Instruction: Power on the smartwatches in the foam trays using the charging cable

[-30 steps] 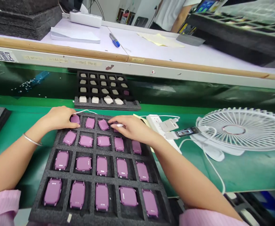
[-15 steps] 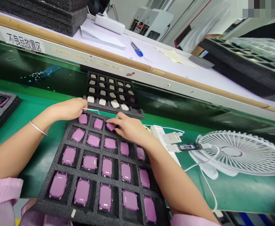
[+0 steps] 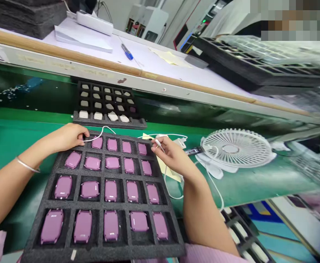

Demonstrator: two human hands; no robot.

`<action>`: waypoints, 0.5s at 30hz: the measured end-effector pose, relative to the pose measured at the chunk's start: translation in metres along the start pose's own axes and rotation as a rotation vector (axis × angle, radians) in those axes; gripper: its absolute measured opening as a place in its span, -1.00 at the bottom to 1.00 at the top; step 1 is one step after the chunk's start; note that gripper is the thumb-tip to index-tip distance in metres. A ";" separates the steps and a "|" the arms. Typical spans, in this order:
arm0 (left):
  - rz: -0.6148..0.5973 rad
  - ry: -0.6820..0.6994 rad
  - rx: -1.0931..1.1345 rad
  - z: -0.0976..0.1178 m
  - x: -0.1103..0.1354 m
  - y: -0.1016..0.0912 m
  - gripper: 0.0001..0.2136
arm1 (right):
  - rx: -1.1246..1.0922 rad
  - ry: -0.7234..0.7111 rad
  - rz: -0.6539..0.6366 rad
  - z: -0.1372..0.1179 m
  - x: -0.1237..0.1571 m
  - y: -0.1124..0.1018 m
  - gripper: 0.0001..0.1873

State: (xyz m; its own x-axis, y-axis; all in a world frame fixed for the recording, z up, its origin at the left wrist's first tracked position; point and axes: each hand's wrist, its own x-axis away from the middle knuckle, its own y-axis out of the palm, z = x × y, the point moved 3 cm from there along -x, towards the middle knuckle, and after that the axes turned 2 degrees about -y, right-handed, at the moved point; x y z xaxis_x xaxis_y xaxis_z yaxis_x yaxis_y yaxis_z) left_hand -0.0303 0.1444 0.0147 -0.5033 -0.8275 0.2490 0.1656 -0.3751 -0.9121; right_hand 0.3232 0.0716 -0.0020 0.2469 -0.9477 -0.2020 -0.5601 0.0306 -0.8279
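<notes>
Fingers (image 3: 164,148) of right hand (image 3: 175,159) pinching white cable (image 3: 159,143), left hand (image 3: 65,137) beside foam tray (image 3: 102,250)

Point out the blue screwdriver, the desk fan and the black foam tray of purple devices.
Blue screwdriver (image 3: 127,52), head view, on its handle.
Desk fan (image 3: 230,148), head view, on the grille's central hub.
Black foam tray (image 3: 102,252), head view, on its near rim.

A pixelated patch (image 3: 295,20) hides the top right; the tiny white piece (image 3: 159,143) is unclear.
</notes>
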 end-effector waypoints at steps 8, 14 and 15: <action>0.096 -0.053 -0.460 0.002 0.003 0.003 -0.68 | 0.017 -0.110 -0.009 0.015 0.011 0.015 -0.60; 0.088 -0.075 -0.573 0.017 0.008 0.004 -0.72 | -0.009 -0.065 -0.063 0.016 0.011 0.019 -0.63; 0.079 -0.089 -0.558 0.014 0.008 0.003 -0.71 | -0.023 -0.040 -0.045 0.018 0.012 0.017 -0.63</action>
State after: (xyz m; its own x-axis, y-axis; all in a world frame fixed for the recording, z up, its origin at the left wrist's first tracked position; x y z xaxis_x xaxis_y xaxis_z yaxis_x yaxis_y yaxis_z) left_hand -0.0219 0.1309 0.0189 -0.4305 -0.8851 0.1770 -0.2849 -0.0529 -0.9571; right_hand 0.3307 0.0665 -0.0282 0.3033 -0.9345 -0.1864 -0.5659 -0.0193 -0.8242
